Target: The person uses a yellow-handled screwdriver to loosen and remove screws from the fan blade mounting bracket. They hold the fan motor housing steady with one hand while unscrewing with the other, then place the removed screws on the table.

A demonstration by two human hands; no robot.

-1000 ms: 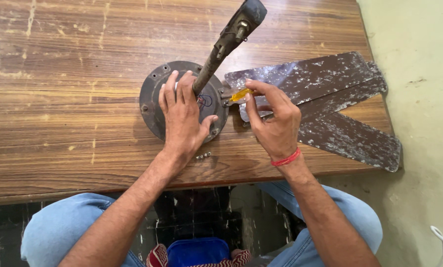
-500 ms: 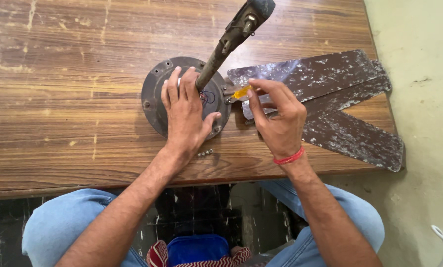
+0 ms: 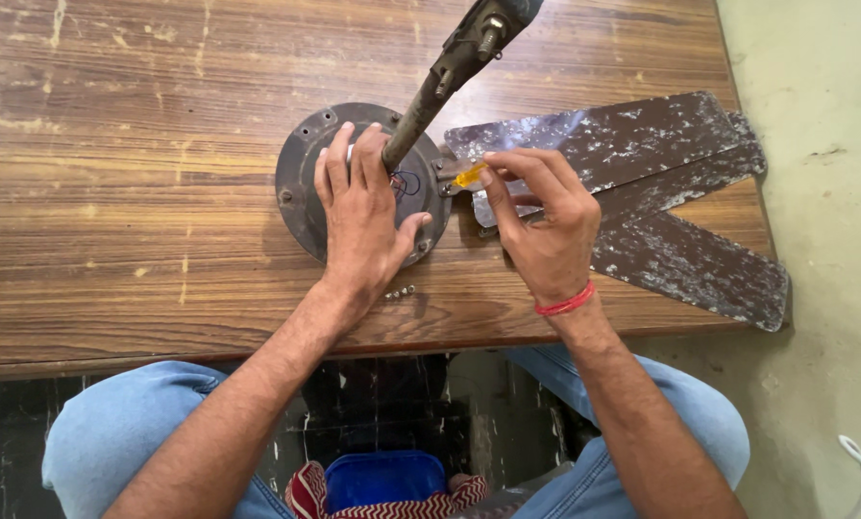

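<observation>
Wooden table [image 3: 113,192] carries one round dark fan motor housing [image 3: 301,183] with one down rod [image 3: 440,82] rising from its centre. Three worn fan blades [image 3: 661,144] lie stacked at its right, reaching past the table edge. Three small screws [image 3: 401,291] sit by the left wrist. Left hand [image 3: 363,226] lies flat on the housing, fingers spread. Right hand [image 3: 546,226] pinches one yellow-handled screwdriver [image 3: 467,176] at the blade bracket. Versus the earlier frame: both hands and the parts stay put, only the view has shifted slightly.
</observation>
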